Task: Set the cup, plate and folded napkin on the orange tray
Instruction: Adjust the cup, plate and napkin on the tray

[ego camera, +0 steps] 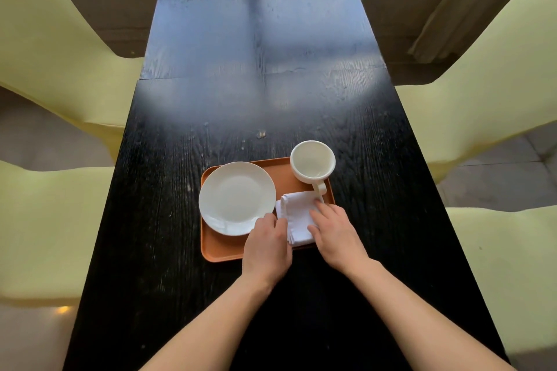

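An orange tray (221,247) lies on the black table. A white plate (237,197) rests on its left half, slightly over the left rim. A white cup (312,161) stands at the tray's far right corner, handle toward me. A folded white napkin (297,214) lies on the tray's right side below the cup. My left hand (266,245) pinches the napkin's left edge. My right hand (336,233) presses its fingers on the napkin's right edge.
The long black wooden table (256,75) stretches away from me. Pale yellow chairs (51,39) stand along both sides. A small crumb (261,134) lies on the table beyond the tray.
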Tool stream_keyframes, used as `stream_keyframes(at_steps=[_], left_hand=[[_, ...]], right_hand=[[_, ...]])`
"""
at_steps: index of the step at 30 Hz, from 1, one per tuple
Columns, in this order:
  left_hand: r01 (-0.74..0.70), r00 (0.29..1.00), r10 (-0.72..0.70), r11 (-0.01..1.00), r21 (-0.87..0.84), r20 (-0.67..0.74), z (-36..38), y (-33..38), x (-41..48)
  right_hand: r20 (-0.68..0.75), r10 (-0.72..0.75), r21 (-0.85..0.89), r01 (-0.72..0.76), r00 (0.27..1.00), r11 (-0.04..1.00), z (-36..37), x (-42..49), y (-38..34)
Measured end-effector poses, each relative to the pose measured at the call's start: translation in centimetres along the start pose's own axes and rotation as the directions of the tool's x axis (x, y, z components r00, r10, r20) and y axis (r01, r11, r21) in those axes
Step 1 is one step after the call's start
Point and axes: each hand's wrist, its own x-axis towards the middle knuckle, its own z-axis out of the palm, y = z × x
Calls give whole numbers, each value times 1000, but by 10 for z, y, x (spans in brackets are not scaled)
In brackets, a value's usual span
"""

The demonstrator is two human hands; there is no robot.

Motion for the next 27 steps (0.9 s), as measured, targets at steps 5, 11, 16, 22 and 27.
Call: stream_keyframes(at_steps=[5, 11, 16, 22, 27], left_hand=[[-209, 978, 206, 974, 84, 46, -1, 2, 15], [-239, 956, 195, 952, 190, 221, 3, 1, 26], [-226, 952, 160, 942, 248, 260, 6, 2, 23], [-211, 973, 172, 933, 290, 157, 5, -4, 21], [-207, 975, 162, 914, 349, 153, 11, -12, 17]], right_hand=[[-64, -12, 25, 14, 998, 1000, 2, -19, 9], [-76, -46, 4, 47, 996, 999, 8, -37, 19], [-89, -59, 43, 63, 994, 997, 11, -42, 22], [-194, -45, 124, 70, 980, 990, 6, -48, 25], [-190, -39, 112, 62, 981, 992, 9, -54, 26]])
